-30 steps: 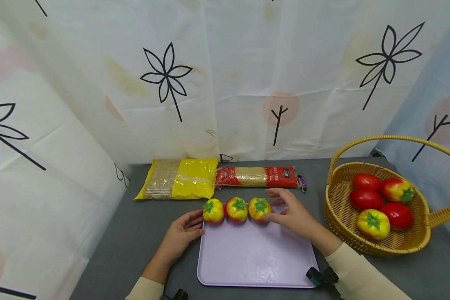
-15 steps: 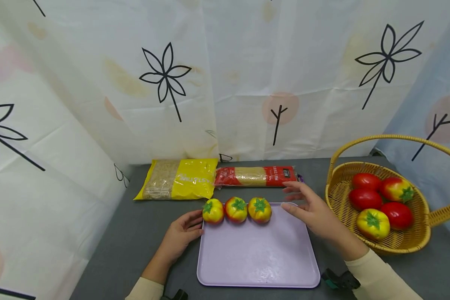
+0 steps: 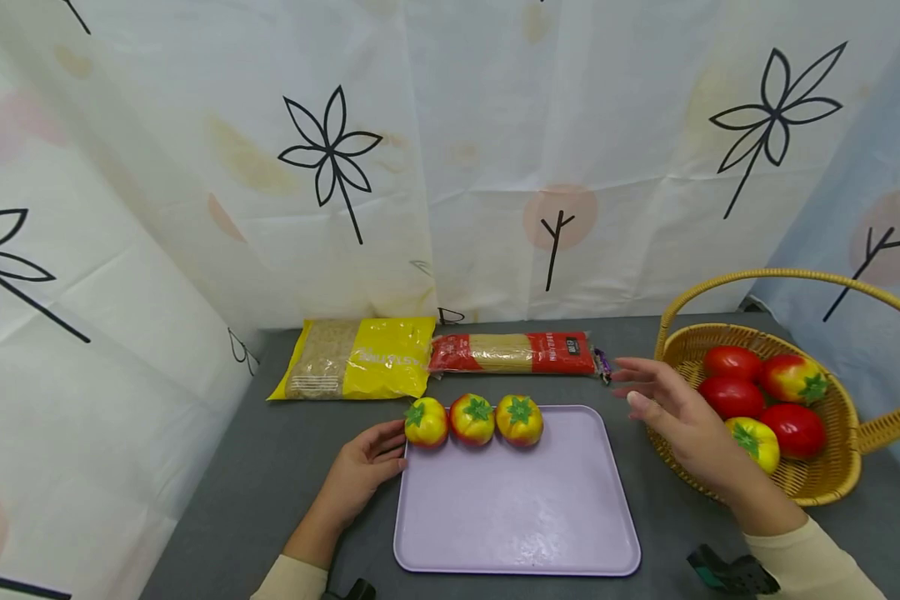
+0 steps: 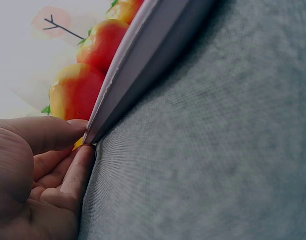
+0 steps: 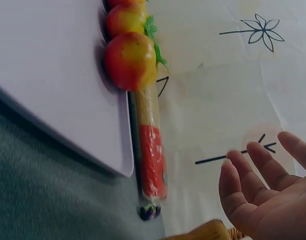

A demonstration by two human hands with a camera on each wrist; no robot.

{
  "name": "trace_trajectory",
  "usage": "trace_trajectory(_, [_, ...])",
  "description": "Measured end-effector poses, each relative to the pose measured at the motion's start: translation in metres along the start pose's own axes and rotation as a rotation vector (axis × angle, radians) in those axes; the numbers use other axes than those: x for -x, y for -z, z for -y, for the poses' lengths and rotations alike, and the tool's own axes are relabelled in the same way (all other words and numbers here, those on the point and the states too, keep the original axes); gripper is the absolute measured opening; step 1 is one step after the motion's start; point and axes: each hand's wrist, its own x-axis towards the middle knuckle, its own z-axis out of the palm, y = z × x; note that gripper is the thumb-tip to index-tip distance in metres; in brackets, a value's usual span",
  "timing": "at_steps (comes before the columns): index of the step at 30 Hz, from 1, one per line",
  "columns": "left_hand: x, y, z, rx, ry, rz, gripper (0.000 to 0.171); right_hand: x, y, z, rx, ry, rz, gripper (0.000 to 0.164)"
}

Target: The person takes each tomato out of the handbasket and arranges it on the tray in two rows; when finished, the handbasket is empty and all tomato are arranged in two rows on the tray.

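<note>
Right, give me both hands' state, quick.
Left hand: closed, pinching the lilac tray at its left edge.
Right hand: open, fingers spread, holding nothing.

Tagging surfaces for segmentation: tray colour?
Pale purple tray; shows best in the head view.

The tray (image 3: 517,508) lies on the table (image 3: 232,500) between the left hand (image 3: 363,467) and the right hand (image 3: 697,429). Three fruits (image 3: 472,421) line its far side, starting beside the left hand. Beyond the hands lie a bag (image 3: 356,358) and, right of it, a packet (image 3: 513,353). Just right of the right hand, a basket (image 3: 817,483) holds five fruits (image 3: 731,397).
</note>
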Motion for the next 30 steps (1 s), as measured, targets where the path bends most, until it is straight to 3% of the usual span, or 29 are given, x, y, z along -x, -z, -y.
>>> trace_trajectory(20, [0.001, 0.000, -0.002, -0.002, 0.001, -0.009, 0.061, 0.029, 0.059, -0.018, 0.109, -0.048, -0.067, 0.044])
trace_trajectory(26, [0.000, 0.000, 0.001, 0.007, 0.002, -0.006, 0.061, 0.039, 0.079, -0.029, 0.082, -0.059, -0.091, 0.046])
trace_trajectory(30, [0.000, 0.001, 0.002, 0.010, -0.008, -0.002, 0.062, 0.046, 0.090, -0.034, 0.141, -0.091, -0.121, 0.045])
